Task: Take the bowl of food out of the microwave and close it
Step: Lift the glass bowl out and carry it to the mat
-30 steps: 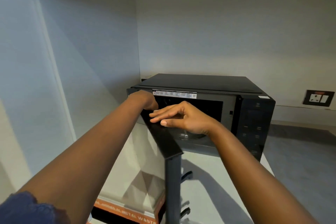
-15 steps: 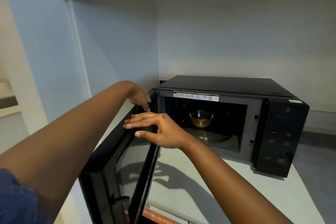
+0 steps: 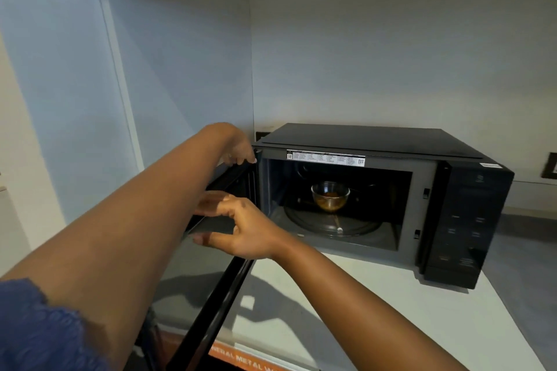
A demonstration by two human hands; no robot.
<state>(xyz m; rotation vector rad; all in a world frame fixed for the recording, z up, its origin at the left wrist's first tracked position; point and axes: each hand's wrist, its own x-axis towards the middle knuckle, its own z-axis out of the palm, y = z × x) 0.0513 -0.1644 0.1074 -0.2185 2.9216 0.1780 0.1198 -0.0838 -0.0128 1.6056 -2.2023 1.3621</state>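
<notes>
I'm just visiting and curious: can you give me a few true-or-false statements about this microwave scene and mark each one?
1. The microwave door stands open. True.
2. The bowl is already out on the counter. False: it sits inside the microwave, on the turntable.
3. The right hand is holding the bowl. False: it is at the door's top edge.
4. The left hand is near the microwave's upper left corner. True.
5. The bowl is clear, with something brownish inside. True.
</notes>
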